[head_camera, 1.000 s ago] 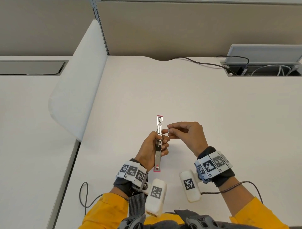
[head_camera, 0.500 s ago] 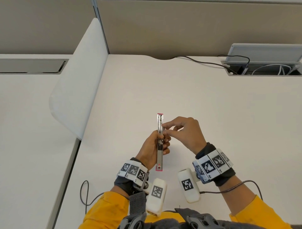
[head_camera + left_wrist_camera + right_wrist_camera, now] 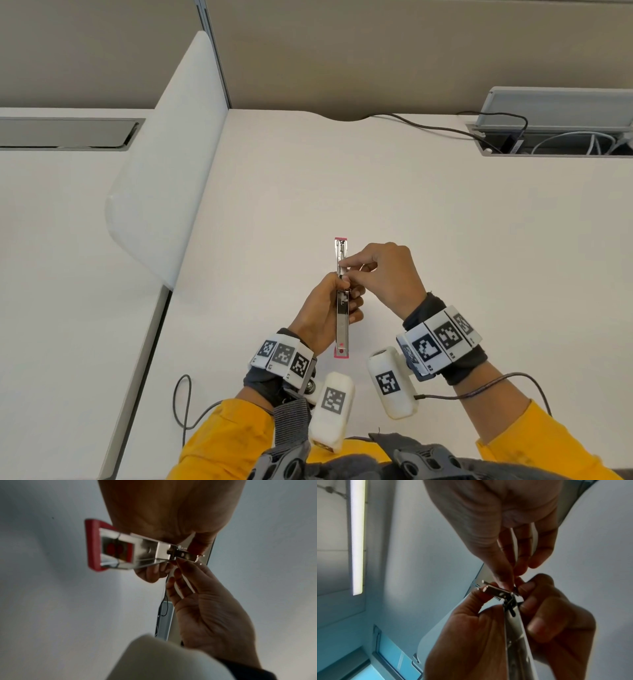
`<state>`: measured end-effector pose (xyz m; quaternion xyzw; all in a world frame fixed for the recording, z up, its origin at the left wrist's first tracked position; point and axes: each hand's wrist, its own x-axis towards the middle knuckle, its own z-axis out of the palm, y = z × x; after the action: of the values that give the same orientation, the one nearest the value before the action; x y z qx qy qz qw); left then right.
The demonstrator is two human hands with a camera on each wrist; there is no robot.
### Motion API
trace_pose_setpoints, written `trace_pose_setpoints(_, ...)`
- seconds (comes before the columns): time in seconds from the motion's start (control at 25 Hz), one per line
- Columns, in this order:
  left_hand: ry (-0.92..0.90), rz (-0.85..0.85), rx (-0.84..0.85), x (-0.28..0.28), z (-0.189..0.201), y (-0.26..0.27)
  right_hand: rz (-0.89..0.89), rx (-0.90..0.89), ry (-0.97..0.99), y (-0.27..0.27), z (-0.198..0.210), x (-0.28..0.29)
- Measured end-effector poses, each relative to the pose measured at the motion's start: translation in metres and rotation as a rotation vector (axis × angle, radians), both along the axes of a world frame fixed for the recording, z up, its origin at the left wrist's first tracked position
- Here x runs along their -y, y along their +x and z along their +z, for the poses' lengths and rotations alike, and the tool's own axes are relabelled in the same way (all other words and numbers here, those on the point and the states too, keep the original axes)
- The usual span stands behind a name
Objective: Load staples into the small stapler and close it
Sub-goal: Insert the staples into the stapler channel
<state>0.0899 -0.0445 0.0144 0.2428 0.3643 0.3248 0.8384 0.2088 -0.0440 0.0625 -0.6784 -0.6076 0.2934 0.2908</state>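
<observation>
A: Head view first: why is the small stapler of bright metal with pink-red end caps (image 3: 342, 301) kept swung fully open and lifted off the white tabletop (image 3: 445, 240)?

B: Probably so that the staple channel is laid bare, facing up, and can be reached from the side. It is gripped near its hinge by the left hand (image 3: 322, 315), with the thumb and curled fingers (image 3: 537, 627) wrapped round the metal body.

A: And the right hand (image 3: 387, 277)?

B: Its thumb and forefinger are pinched together at the channel beside the hinge; the other fingers (image 3: 181, 588) are loosely bent. Whether staples are held in that pinch cannot be told, since they are hidden.
</observation>
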Motion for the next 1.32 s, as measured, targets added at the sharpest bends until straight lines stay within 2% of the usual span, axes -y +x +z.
trace_pose_setpoints(0.12, -0.011, -0.025, 0.028, -0.001, -0.001, 0.000, -0.033, -0.081, -0.004, 0.002, 0.000, 0.002)
trace_pose_setpoints(0.36, -0.001, -0.033, 0.013, 0.003, -0.001, 0.000, 0.014, 0.016, -0.048, 0.003, -0.001, 0.001)
trace_pose_setpoints(0.52, -0.032, -0.012, 0.035, 0.001, -0.002, -0.002, 0.052, -0.001, 0.023, 0.007, -0.001, 0.004)
trace_pose_setpoints(0.76, -0.055, 0.009, 0.008, 0.002, 0.002, -0.002, 0.201, 0.253, 0.142, 0.005, -0.010, 0.011)
trace_pose_setpoints(0.92, -0.080, -0.004, 0.045, 0.003, 0.000, -0.002, 0.130, 0.294, 0.161, 0.009, -0.014, 0.010)
trace_pose_setpoints(1.0, -0.107, 0.008, 0.067, 0.002, -0.001, -0.002, 0.106, 0.259, 0.156, 0.011, -0.015, 0.011)
trace_pose_setpoints(1.2, -0.272, 0.066, 0.172, -0.001, 0.001, -0.006, 0.120, 0.223, 0.135, 0.011, -0.017, 0.010)
trace_pose_setpoints(1.32, -0.300, 0.050, 0.120, -0.005, 0.005, -0.007, 0.089, 0.242, 0.117, 0.011, -0.021, 0.006)
